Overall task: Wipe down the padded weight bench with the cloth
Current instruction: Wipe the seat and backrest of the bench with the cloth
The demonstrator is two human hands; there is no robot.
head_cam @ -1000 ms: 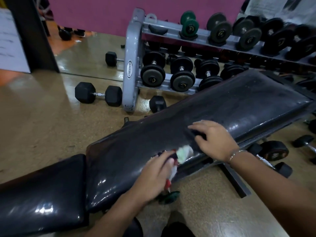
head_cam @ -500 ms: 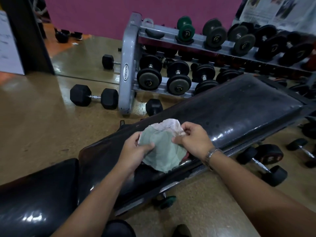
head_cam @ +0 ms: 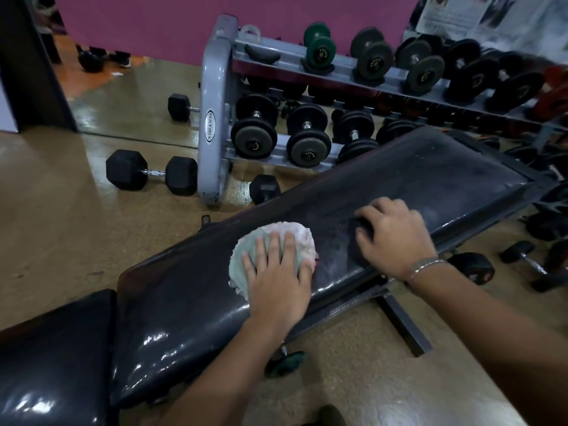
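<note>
Left hand [head_cam: 276, 281] is down flat, fingers spread and straight, palm pressing the cloth [head_cam: 302, 241] onto the surface [head_cam: 430, 179]. The cloth is a pale green and whitish piece, bunched into a rough round shape, sticking out past the fingertips and on both sides of the hand. It sits on the near half of the long black pad, close to the edge nearest the person.

Right hand [head_cam: 393, 238] is just beside it, further up the pad and not touching the cloth. The fingers are arched with the tips planted on the vinyl, and it's holding nothing. There's a silver bracelet [head_cam: 427, 264] on that wrist.

The pad runs up and away to the right, and it's dull and smeary under the right hand, glossy with light spots lower left. A separate seat pad [head_cam: 52, 358] lies at the lower left, with a narrow gap between the two. Below the near edge, a dark frame bar [head_cam: 402, 324] reaches out across the tan floor [head_cam: 61, 226].

Under the pad, there's a small green-ended dumbbell [head_cam: 285, 362]. Off to the right, black dumbbells [head_cam: 470, 265] lie on the floor. Behind the surface stands a grey two-tier rack [head_cam: 215, 118] marked MATRIX, loaded with round dumbbells, a green one [head_cam: 319, 44] on the top tier. A black hex dumbbell [head_cam: 150, 173] lies on the floor left of the rack, with a magenta wall [head_cam: 153, 23] behind.
</note>
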